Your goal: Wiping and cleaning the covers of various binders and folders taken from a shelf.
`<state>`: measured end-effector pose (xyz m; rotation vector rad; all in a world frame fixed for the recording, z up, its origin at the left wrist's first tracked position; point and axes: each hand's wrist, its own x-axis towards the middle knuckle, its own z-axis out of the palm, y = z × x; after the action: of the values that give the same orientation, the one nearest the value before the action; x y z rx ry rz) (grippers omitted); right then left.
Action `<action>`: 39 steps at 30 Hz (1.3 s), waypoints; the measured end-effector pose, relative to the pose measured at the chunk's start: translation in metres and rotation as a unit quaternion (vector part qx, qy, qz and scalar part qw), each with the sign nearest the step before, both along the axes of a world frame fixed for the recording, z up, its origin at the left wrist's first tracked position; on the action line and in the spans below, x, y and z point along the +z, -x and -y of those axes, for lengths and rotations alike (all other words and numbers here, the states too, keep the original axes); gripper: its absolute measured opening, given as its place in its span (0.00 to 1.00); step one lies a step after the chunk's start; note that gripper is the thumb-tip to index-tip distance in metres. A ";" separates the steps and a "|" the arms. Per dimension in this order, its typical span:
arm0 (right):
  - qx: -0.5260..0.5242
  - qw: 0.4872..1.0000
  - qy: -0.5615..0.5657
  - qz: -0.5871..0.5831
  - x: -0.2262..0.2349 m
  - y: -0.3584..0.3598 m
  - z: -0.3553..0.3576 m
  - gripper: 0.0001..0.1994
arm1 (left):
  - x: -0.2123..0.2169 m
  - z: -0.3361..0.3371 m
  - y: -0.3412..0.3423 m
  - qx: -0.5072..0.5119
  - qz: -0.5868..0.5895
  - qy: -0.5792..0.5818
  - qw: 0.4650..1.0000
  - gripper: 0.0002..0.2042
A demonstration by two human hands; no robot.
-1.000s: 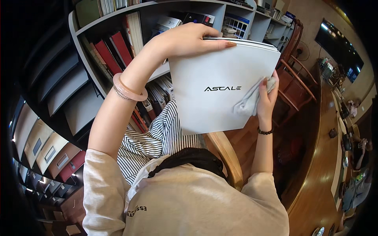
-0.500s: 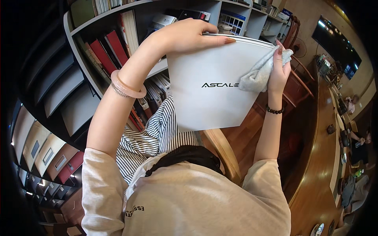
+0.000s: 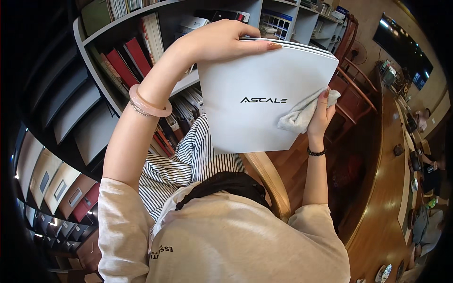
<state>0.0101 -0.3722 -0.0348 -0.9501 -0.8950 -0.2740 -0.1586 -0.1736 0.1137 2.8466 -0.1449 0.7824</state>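
Note:
A large white binder or sample book (image 3: 255,122) with dark lettering on its cover is held up before me, above my lap. My left hand (image 3: 224,42) grips its top edge, the thumb lying along the front cover and the fingers going behind. In my right hand (image 3: 322,115) a light grey cloth (image 3: 297,118) is bunched, pressed against the right side of the cover. The right thumb lies over the cloth; the other fingers are partly hidden. Several layers show along the book's upper right edge.
Ahead stands a grey shelf unit (image 3: 101,35) with red and white binders (image 3: 120,68). Dark stepped racks (image 3: 78,115) rise at the left. A wooden chair arm (image 3: 269,181) is beside my lap. To the right runs a long wooden table (image 3: 377,207), with people along its far side.
My right hand has slid the cloth down the book's right edge, uncovering the upper right corner and the end of the lettering. My left hand keeps its hold.

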 end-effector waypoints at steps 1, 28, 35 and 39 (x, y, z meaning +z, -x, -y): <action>-0.006 1.000 -0.004 0.001 -0.006 0.000 -0.001 0.19 | 0.000 0.000 0.000 0.001 -0.001 0.000 1.000 0.27; 0.076 0.950 0.045 -0.299 -0.139 -0.037 0.019 0.18 | 0.003 0.007 0.008 0.050 -0.017 0.023 0.998 0.32; 0.180 0.857 -0.140 -0.462 -0.064 -0.122 0.044 0.18 | 0.003 0.007 0.009 0.037 -0.021 0.030 0.999 0.31; 0.083 0.937 -0.151 -0.305 0.035 -0.102 0.047 0.17 | 0.003 0.005 0.010 0.011 -0.024 0.026 0.999 0.28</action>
<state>0.1121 -0.4195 0.0005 -0.6087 -0.3411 0.0370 -0.1688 -0.1783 0.1168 2.8190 -0.0855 0.7100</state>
